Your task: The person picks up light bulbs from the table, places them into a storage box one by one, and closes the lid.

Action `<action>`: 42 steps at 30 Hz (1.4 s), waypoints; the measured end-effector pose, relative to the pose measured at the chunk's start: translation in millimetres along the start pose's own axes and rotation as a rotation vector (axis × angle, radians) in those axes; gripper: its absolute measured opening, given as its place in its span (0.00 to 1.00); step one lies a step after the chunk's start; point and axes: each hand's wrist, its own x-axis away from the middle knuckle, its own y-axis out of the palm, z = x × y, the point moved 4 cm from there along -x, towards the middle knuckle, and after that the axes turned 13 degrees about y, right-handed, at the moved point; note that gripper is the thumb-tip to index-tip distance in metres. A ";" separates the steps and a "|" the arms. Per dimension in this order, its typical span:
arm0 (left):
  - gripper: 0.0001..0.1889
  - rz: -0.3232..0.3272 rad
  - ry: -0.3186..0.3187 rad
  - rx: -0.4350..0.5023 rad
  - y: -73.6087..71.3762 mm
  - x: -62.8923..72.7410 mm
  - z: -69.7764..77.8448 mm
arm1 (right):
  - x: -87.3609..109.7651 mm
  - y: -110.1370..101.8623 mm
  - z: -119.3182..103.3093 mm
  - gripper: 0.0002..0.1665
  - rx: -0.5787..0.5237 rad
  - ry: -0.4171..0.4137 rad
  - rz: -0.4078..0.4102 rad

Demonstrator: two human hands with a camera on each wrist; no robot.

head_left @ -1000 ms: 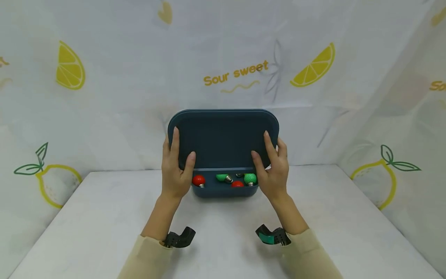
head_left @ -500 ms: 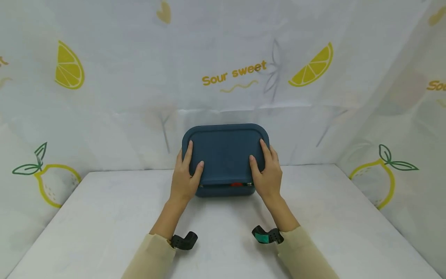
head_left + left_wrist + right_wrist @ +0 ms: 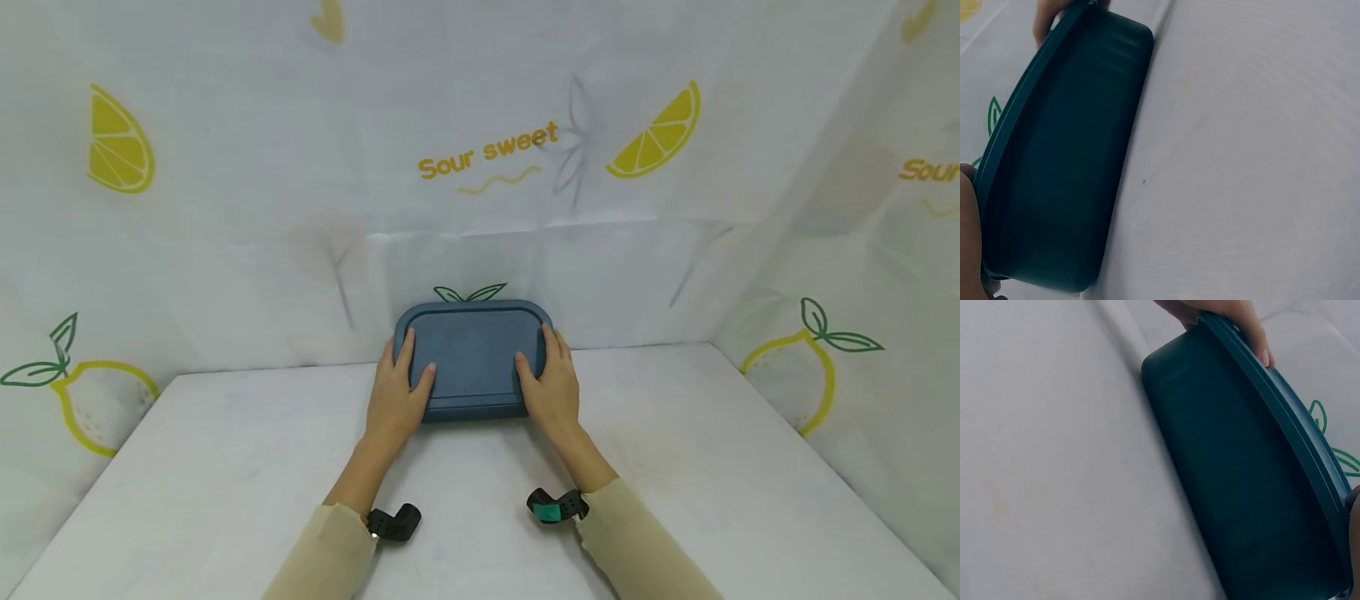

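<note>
A dark blue lid (image 3: 476, 354) lies over the matching rectangular box (image 3: 1066, 156) at the back of the table. Along the long side seen in both wrist views, the lid's rim meets the top of the box wall. My left hand (image 3: 393, 396) holds the lid's left end, thumb on top and fingers along the edge. At the opposite end my right hand (image 3: 553, 390) holds it the same way, its thumb also on the top face. The red and green bulbs inside the box are hidden under the lid.
The white table (image 3: 247, 492) stretches around the box to both sides. Behind it hangs a white cloth (image 3: 262, 167) printed with lemons and lettering. Each wrist carries a small black camera (image 3: 396, 523).
Both hands have lowered the lid from a raised tilt onto the box, covering the bulbs that showed earlier. The head view has shifted slightly.
</note>
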 end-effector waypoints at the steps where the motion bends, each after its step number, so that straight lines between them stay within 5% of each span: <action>1: 0.36 -0.016 -0.018 0.005 0.9 0.4 -1.0 | 0.0 1.2 1.2 0.41 0.000 0.019 -0.015; 10: 0.36 -0.097 -0.135 0.072 2.6 -1.9 -5.9 | -3.5 4.8 5.6 0.40 0.036 0.078 -0.140; 29: 0.35 -0.107 -0.138 0.101 5.3 -6.0 -10.9 | -11.4 0.2 9.1 0.44 0.218 0.040 -0.283; 36: 0.37 -0.132 -0.049 -0.016 3.2 -7.4 -11.3 | -11.1 -5.3 9.8 0.43 0.318 0.004 -0.291; 42: 0.37 -0.166 -0.065 -0.047 -1.0 -6.4 -15.8 | -8.2 -2.4 12.8 0.44 0.293 0.003 -0.300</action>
